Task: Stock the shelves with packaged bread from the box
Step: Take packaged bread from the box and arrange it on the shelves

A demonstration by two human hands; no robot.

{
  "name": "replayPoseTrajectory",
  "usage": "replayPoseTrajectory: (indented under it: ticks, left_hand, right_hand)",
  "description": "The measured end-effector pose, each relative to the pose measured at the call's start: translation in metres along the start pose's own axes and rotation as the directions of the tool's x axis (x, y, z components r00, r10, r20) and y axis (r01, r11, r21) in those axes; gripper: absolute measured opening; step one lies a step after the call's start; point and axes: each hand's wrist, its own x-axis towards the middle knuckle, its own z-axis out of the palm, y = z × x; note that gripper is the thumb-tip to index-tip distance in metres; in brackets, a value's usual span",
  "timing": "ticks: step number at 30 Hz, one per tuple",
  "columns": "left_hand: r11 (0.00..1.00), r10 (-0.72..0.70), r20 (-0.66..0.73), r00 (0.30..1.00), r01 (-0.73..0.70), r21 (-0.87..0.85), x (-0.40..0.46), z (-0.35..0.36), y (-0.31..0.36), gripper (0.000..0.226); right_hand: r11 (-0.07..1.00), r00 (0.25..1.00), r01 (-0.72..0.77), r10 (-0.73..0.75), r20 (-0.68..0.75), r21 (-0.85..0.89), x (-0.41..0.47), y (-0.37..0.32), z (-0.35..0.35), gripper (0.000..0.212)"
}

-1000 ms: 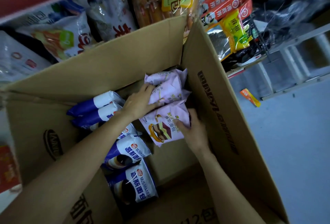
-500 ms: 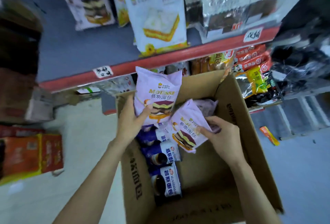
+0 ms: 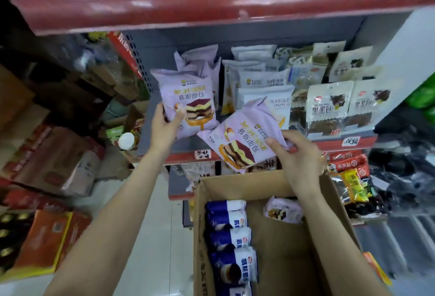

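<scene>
- Our left hand (image 3: pixel 166 123) grips an upright purple pack (image 3: pixel 188 102) by its lower left corner, thumb across the front, in front of the purple row (image 3: pixel 200 62) on the shelf (image 3: pixel 353 141).
- Our right hand (image 3: pixel 297 154) pinches a tilted second pack (image 3: pixel 242 140) at its right edge, above the shelf lip and the box (image 3: pixel 294 236).
- Risk, as we judge it: both holds are at corners of slick film, so a pack may pivot or slip as we push it in, and drop to the floor or back into the box.
- Risk: the purple row looks full and leans forward; pushing in hard may topple it or the white packs (image 3: pixel 263 88) just beside it.
- Risk: the two packs overlap at their corners, so moving one may drag the other.
- One purple pack (image 3: pixel 283 209) and the blue packs (image 3: pixel 231 239) lie in the box, unshelved.
- Half a second ago both packs were low over the box, the right one barely out of it; now both are up at shelf height.
- Our view has risen too: the stocked shelf fills the middle, and the box sits lower.
</scene>
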Motion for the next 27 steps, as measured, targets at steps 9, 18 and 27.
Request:
replayPoseTrajectory:
  ticks: [9, 18, 27]
  left_hand:
    - [0.96, -0.234, 0.15, 0.961, 0.204, 0.193, 0.081, 0.022, -0.028, 0.037]
    - [0.96, -0.251, 0.238, 0.938, 0.21, 0.183, 0.058, -0.006, -0.041, 0.055]
    - [0.949, 0.114, 0.009, 0.993, -0.112, 0.295, -0.032, 0.013, -0.014, 0.025]
  right_hand:
    - [0.983, 0.991, 0.131, -0.133, -0.003, -0.129, 0.045, -0.011, 0.072, 0.004]
    - [0.742, 0.963, 0.213, -0.268, 0.01, -0.636, 0.092, 0.0, 0.154, 0.031]
    - [0.847, 0.928, 0.325, -0.371, -0.03, -0.42, 0.002, 0.024, 0.1, 0.035]
